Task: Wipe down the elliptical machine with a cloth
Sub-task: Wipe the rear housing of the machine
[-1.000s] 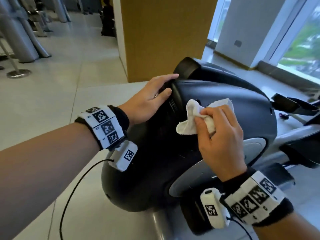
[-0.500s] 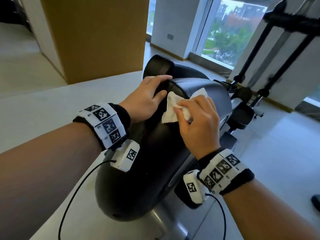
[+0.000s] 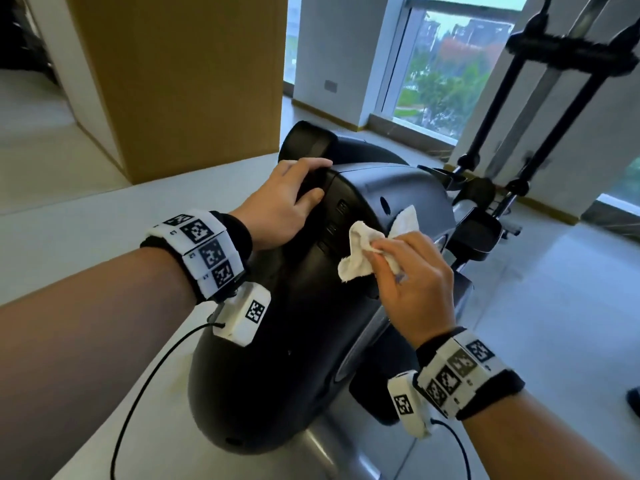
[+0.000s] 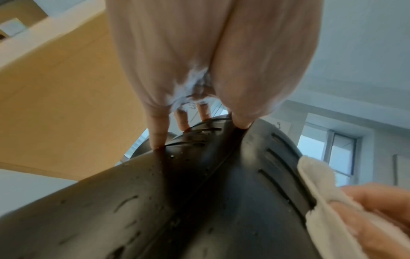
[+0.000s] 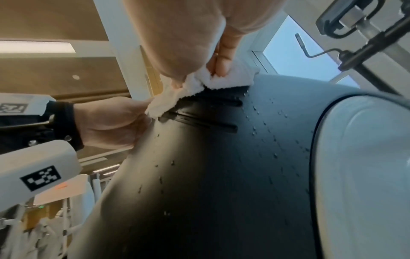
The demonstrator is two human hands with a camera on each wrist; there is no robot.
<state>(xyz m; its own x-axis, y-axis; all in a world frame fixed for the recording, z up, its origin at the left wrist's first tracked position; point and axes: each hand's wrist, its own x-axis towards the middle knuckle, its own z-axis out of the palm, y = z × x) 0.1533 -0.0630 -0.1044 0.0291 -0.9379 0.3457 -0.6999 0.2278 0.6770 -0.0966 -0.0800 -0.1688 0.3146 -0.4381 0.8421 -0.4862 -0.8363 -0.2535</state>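
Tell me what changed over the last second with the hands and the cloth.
The right hand slid the white cloth across the black housing, first toward the left hand, then back down its side. The right hand kept its grip on the cloth, and the left hand stayed on the housing's top.

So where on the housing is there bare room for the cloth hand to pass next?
Free: the dark housing below both wrists, down to its lower edge. Crowded: the top, where the left hand rests and the right hand presses the cloth.

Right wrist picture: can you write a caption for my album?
A right hand presses a white cloth onto the elliptical's black cover, speckled with water droplets.
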